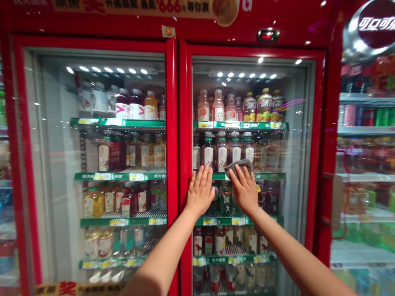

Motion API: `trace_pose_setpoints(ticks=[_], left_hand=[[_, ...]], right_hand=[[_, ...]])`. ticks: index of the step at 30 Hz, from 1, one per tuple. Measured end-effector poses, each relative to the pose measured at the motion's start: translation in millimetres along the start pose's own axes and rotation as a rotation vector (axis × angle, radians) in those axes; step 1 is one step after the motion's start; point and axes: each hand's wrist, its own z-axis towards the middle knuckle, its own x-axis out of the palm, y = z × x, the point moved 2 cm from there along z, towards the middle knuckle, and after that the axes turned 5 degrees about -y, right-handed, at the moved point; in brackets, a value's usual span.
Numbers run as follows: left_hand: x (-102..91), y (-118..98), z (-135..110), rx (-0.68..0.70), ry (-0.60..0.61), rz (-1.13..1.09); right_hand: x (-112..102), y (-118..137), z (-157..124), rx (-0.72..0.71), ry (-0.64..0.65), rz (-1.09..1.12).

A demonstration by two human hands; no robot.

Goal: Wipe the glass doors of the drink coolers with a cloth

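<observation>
My right hand [246, 190] holds a folded grey cloth [239, 168] against the glass of the right-hand door [300, 156] of a red drinks fridge. The cloth shows above and around the fingertips; the part under the palm is hidden. To its left, my left hand [200, 191] lies open on the same door near the red frame [186, 135], fingers stretched upward, holding nothing. Behind the glass, both hands cover parts of the shelf edge and the bottles there.
Shelves of bottles [218, 105] fill the fridge behind the glass. The left door [172, 164] is closed beside the right one. A second drinks cooler [364, 176] stands at the far right. An indicator light [168, 31] and a small display [268, 35] sit above the doors.
</observation>
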Motion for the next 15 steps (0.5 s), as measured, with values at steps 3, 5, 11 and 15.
trace_pose_setpoints(ticks=[3,5,11,15], left_hand=[[5.8,-4,6,0.004,-0.008,-0.002],[10.0,-8,15,0.002,-0.014,-0.014],[21.1,-32,41,-0.007,-0.029,-0.061],[26.2,-46,41,0.015,0.003,-0.069]], right_hand=[[4,10,-5,-0.134,0.042,0.041],[3,7,13,-0.183,0.064,0.059],[-9,-50,39,-0.025,0.040,0.020],[-11,-67,-8,0.114,-0.010,-0.021]])
